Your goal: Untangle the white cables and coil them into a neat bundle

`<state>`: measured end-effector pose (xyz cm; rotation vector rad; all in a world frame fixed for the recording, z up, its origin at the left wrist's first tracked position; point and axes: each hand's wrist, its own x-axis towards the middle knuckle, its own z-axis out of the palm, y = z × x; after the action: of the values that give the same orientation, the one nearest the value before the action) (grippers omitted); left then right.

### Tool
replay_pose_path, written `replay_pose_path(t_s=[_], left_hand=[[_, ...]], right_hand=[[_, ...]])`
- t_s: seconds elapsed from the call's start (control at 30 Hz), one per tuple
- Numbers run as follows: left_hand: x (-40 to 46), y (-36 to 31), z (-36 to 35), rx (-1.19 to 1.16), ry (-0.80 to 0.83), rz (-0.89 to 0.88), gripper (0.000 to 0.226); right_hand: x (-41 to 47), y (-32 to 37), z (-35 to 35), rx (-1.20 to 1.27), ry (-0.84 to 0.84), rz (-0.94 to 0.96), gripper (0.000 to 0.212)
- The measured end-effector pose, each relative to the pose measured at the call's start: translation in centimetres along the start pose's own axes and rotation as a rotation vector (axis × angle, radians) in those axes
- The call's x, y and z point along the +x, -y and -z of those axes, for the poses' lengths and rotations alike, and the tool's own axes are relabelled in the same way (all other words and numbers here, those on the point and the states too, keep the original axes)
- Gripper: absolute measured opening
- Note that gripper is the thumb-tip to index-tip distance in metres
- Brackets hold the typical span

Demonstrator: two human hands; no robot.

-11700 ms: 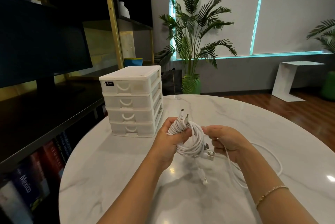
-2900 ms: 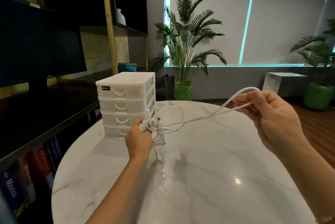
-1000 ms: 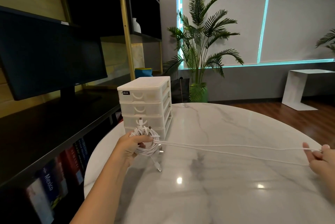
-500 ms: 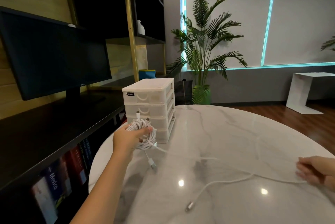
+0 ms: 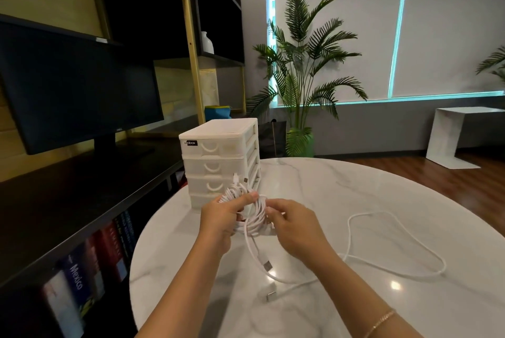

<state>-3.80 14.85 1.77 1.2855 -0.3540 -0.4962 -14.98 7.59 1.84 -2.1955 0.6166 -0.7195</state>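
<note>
- Both hands now grip the white cables [image 5: 252,217]: left hand [image 5: 221,218] clasps the coil, right hand [image 5: 291,224] has returned, pinching its strands.
- One freed length [image 5: 393,269] lies slack on the tabletop [image 5: 355,187], right; we judge coiling resumes.

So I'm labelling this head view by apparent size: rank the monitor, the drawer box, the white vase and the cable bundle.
Largest to smallest as they look:
1. monitor
2. drawer box
3. cable bundle, enlarged by nearness to the camera
4. white vase, far off on the shelf
</note>
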Motion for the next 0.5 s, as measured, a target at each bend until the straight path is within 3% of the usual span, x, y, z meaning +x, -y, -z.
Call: replay_pose_path(t_s=[0.1,0.23,0.5], left_hand=[[-0.2,0.5,0.2,-0.009,0.108,0.074,0.016],[-1.0,1.3,-0.6,0.012,0.243,0.094,0.038],[-0.9,2.4,-1.1,-0.004,0.093,-0.005,0.018]], right_hand=[[0.6,-0.3,0.3,0.169,0.019,-0.042,0.029],[1.6,-0.8,1.0,0.359,0.082,-0.123,0.030],[1.5,-0.9,0.6,0.295,0.088,-0.125,0.031]])
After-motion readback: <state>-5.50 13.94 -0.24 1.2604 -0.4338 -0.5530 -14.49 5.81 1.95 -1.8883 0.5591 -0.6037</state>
